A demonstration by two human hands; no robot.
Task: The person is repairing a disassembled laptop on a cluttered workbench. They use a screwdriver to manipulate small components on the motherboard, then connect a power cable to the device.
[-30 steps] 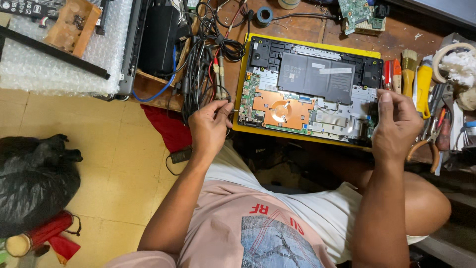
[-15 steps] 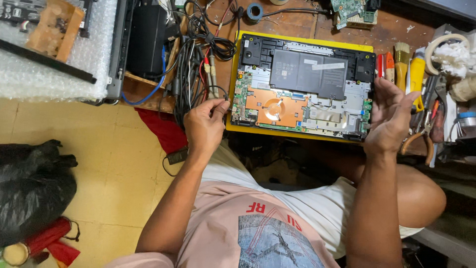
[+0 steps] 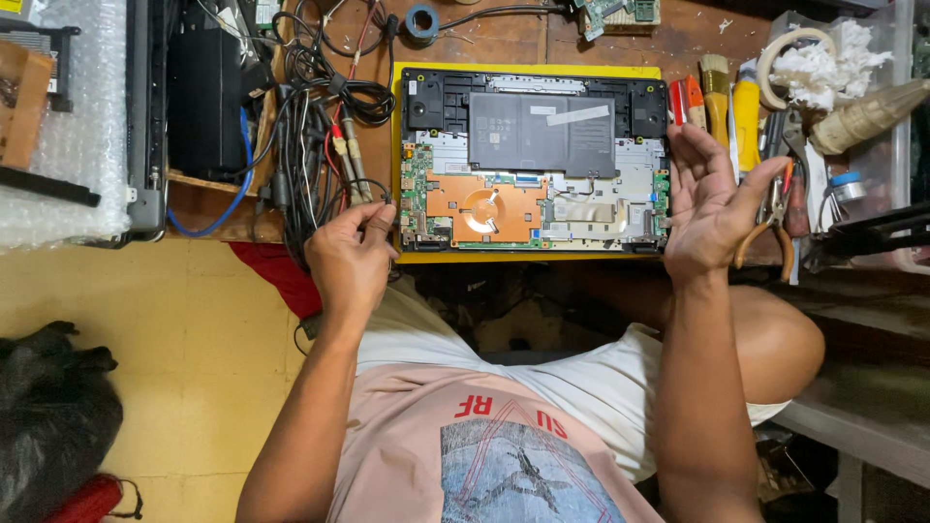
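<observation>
An opened laptop [image 3: 620, 165] lies bottom-up on a yellow mat [image 3: 528, 70] on the wooden bench, showing a dark battery [image 3: 542, 131] and a copper cooling plate [image 3: 484, 208]. My left hand [image 3: 351, 254] rests at the laptop's near left corner, fingers curled together beside the cables; nothing shows inside them. My right hand [image 3: 712, 208] is raised just off the laptop's right edge, palm up, fingers spread, holding nothing.
A tangle of cables [image 3: 320, 126] and a black box [image 3: 203, 87] lie left of the laptop. To its right are pliers [image 3: 775, 218], a brush [image 3: 717, 82], a yellow-handled tool [image 3: 747, 111] and a tape ring. Bubble wrap [image 3: 77, 145] is far left, with a black bag [image 3: 48, 416] on the floor.
My right hand let go of the laptop's right edge and opened, palm up. My left hand stayed at the near left corner. The view shifted slightly.
</observation>
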